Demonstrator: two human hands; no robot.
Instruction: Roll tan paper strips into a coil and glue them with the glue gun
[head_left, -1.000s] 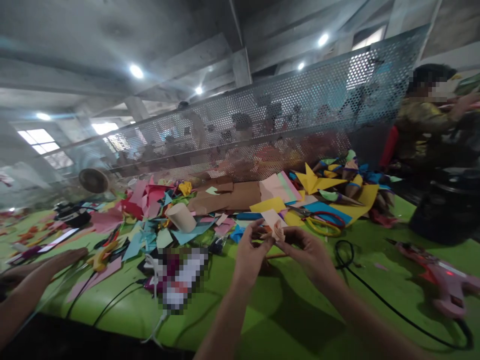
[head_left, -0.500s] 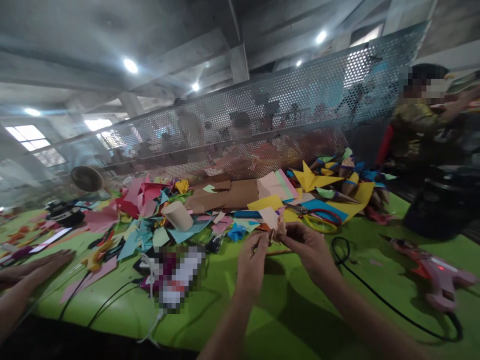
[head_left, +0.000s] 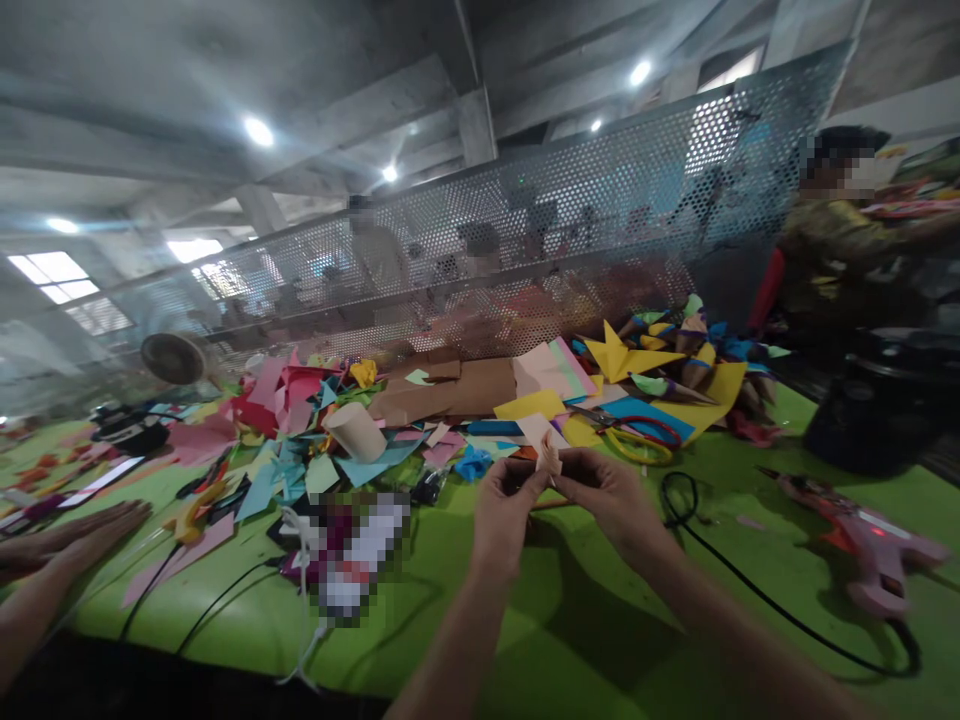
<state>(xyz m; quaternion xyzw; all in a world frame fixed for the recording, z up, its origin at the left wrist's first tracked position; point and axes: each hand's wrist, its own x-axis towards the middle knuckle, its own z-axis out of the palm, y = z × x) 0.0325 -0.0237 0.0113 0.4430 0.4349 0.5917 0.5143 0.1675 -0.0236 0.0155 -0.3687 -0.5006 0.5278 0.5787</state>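
A small crumpled piece of pale pink paper (head_left: pixel 549 456) is pinched between the fingertips of both hands, a little above the green table. My left hand (head_left: pixel 510 495) grips its left side, fingers curled in. On the other side my right hand (head_left: pixel 604 490) holds it between thumb and fingers. Just beyond them lie a flat pale sheet (head_left: pixel 541 430), a blue paper scrap (head_left: pixel 473 463) and scissors (head_left: pixel 637 432) with red and yellow handles. To the right rests a pink glue gun (head_left: pixel 862 540) with a glowing red light, its black cord running toward me.
A white paper roll (head_left: pixel 355 432), brown cardboard (head_left: pixel 457 388) and a yellow paper star (head_left: pixel 619 355) lie farther back. At left are a power strip (head_left: pixel 352 555), a yellow glue gun (head_left: pixel 193 512) and another person's hand (head_left: pixel 105 530). A black bucket (head_left: pixel 870 410) stands right.
The pink paper has been turned and now stands more upright between my fingertips. Both hands have come closer together around it.
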